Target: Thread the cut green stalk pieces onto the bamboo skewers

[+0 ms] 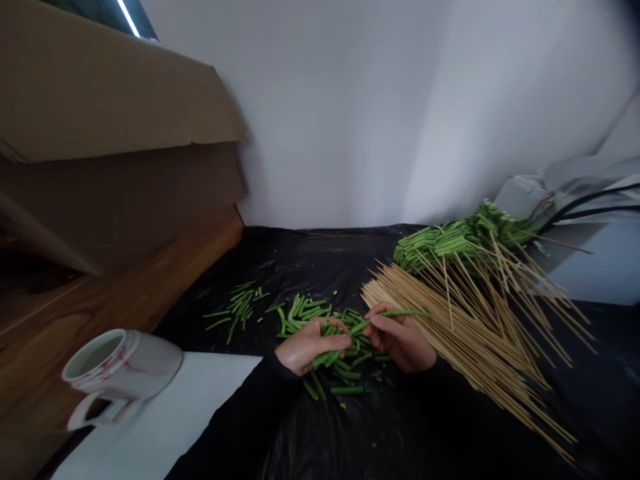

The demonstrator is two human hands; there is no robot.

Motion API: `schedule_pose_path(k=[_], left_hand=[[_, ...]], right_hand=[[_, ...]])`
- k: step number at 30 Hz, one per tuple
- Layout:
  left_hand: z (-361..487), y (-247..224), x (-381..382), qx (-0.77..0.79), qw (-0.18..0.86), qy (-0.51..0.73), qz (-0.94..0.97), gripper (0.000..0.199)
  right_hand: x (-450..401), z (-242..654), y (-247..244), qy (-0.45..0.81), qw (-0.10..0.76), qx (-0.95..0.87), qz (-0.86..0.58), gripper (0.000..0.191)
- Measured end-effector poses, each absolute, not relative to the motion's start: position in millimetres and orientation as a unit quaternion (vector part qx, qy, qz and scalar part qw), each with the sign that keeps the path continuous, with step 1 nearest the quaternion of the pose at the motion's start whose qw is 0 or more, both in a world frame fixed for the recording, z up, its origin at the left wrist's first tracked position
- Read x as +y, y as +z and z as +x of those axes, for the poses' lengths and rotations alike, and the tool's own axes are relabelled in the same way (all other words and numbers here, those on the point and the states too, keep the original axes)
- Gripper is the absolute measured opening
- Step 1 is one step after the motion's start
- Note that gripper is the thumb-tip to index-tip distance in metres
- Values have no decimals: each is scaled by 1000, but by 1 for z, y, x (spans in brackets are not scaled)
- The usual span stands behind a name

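Note:
My left hand (313,347) is closed on several short green vegetable stem pieces (327,358) above a loose pile of cut stems (345,390). Between the fingers of my right hand (403,340) is a longer green stem (407,313), which sticks out to the right. Another stem piece (359,327) spans the gap between both hands; whether it is part of the longer stem I cannot tell. Both hands hover close together over the pile, which they partly hide. Beside my right hand lies a thick bundle of thin bamboo skewers (450,327).
Black plastic sheeting (320,253) covers the work surface. Behind the skewers sits a heap of green stems (445,241). A smaller group of cut pieces (241,307) lies left. A white mug (127,363) rests on a white board (165,413); a cardboard box (115,93) stands behind it.

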State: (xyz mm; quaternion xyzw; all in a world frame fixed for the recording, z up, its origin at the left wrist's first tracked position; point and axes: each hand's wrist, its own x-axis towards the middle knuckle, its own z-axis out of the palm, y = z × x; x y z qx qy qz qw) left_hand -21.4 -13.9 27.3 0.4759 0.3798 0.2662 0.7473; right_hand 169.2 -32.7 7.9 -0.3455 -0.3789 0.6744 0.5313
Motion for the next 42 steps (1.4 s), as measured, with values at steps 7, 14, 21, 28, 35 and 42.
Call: schedule_pose_path(k=[7, 14, 21, 28, 35, 42], left_hand=[[-24, 34, -14, 385, 714, 242, 532, 27], [-20, 30, -14, 386, 709, 321, 495, 28], [-17, 24, -12, 366, 744, 377, 412, 31], [-11, 22, -13, 361, 737, 423, 384, 32], [-7, 26, -16, 366, 729, 443, 373, 33], [-6, 21, -13, 359, 740, 459, 336, 31]], right_hand=[[-35, 168, 9, 646, 538, -401, -365, 20], [-34, 168, 7, 615, 562, -414, -367, 21], [-38, 167, 7, 543, 557, -468, -419, 23], [-47, 159, 20, 441, 548, -527, -477, 18], [-53, 152, 17, 366, 564, -577, -464, 13], [-59, 144, 5, 288, 545, -670, -415, 16]])
